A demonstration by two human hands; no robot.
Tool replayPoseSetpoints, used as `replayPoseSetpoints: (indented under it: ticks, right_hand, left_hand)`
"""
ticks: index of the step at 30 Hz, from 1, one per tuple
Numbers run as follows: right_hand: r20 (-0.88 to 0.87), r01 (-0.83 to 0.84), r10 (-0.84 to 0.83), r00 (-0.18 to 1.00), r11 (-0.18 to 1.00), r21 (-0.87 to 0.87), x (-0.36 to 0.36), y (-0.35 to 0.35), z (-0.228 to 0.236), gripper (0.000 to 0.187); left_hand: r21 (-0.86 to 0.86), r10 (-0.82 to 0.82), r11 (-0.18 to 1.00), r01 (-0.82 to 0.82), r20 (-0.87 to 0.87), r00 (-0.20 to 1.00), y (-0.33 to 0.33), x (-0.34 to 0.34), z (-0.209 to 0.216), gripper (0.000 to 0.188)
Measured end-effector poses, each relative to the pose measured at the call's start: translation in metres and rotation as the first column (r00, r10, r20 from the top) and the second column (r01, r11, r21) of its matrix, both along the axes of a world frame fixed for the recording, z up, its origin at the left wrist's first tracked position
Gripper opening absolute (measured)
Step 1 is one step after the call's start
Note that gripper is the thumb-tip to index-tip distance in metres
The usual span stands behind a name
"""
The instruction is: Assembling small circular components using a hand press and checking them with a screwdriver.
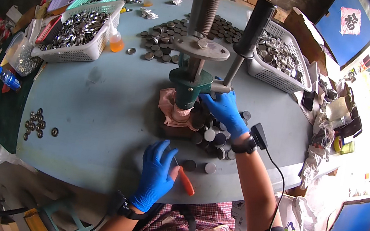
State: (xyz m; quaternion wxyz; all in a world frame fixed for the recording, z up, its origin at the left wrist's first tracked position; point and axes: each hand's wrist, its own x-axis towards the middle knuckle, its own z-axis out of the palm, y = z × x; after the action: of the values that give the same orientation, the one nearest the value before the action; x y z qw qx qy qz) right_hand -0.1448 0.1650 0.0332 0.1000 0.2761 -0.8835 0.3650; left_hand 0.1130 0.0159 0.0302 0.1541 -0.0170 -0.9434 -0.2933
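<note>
My left hand (156, 173), in a blue glove, is low over the near table with its fingers apart. Its bare-looking thumb tip is beside an orange-handled tool (186, 182) with a thin shaft, possibly a screwdriver; whether they touch is unclear. My right hand (227, 112), gloved too, reaches to the right side of a green hand press (191, 85), its fingertips partly hidden there. Beneath the press head is a pink cloth (167, 106). Several dark and silver round caps (209, 135) are clustered below my right hand. One dark cap (190, 165) and one silver cap (210, 168) lie nearer me.
White baskets of metal parts stand at left (73, 55) and right (273, 78). Dark discs (162, 41) spread behind the press, whose black-gripped lever (255, 28) juts up. Small rings (35, 123) lie at left. An orange-filled bottle (116, 42) stands by the left basket.
</note>
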Motion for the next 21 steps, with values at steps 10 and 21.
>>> replayPoseSetpoints:
  ticks: [10,21]
  right_hand:
    - [0.136,-0.172,0.142,0.98,0.954,0.244,0.006,0.0,0.003,0.041]
    - [-0.053,-0.186,0.203,0.978,0.957,0.223,0.018,0.079,-0.011,0.025]
  left_hand:
    - [-0.044,0.035,0.999,-0.032,0.059,0.998,0.061,-0.093,0.019,0.07]
    - [0.004,-0.066,0.998,0.066,0.076,0.995,0.128,-0.092,-0.01,0.071]
